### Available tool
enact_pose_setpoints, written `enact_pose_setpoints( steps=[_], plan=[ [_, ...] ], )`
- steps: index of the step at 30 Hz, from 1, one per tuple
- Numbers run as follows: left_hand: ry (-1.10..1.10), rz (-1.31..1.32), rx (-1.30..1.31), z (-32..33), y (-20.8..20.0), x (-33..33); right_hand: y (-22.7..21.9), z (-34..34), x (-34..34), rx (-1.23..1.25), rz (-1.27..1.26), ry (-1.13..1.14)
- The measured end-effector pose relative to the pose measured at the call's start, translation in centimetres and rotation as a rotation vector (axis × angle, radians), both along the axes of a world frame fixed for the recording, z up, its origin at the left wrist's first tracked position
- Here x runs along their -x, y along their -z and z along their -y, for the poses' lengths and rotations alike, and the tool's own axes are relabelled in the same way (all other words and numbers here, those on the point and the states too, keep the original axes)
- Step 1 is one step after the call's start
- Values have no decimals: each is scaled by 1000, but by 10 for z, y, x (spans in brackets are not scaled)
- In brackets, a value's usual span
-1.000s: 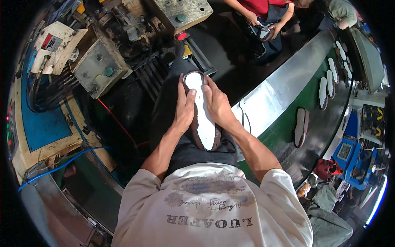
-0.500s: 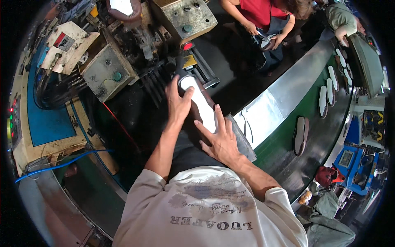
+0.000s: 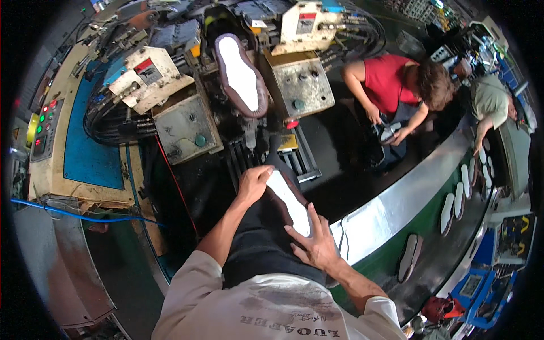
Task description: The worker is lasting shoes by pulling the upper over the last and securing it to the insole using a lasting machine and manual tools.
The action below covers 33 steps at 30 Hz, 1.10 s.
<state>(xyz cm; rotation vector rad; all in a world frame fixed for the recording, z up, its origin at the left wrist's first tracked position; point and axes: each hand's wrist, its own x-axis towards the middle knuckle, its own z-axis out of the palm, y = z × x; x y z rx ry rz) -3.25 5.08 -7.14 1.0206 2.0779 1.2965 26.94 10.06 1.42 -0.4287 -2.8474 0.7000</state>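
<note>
A brown shoe upper (image 3: 290, 205) with a white insole lies bottom-up over my dark-clad lap. My left hand (image 3: 254, 186) grips its far end, the thumb pressed on the white insole and the fingers curled round the side. My right hand (image 3: 317, 242) holds its near end, with fingers spread along the edge and over the insole. A second brown shoe upper (image 3: 241, 76) with a white insole sits bottom-up on the machine ahead, apart from my hands. The underside of the held upper is hidden.
Grimy machine control boxes (image 3: 188, 129) flank the machine's shoe. On the right a curved green conveyor (image 3: 422, 224) carries several shoe uppers with white insoles. A person in a red top (image 3: 385, 85) handles a shoe beyond it. A blue cable (image 3: 85, 215) crosses at left.
My view has tilted up, bringing the machine's shoe fully into sight. Both hands keep hold of the same shoe upper, which appears lower in the picture.
</note>
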Motion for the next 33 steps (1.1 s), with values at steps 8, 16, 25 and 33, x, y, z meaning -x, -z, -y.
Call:
enact_pose_setpoints(
  steps=[8,16,25,33],
  plan=[
    [-395,531,-445,-47,-88,169,-47,-44,13,85,-120,252],
    [-162,947,-562,-114,-156,215,-123,-129,150,-188,-257,113],
    [-57,1007,-580,101,-175,96,-106,-166,342,-147,-332,50],
    [-153,1221,-764,183,-170,24,-72,-133,361,-249,-359,69]
  ],
)
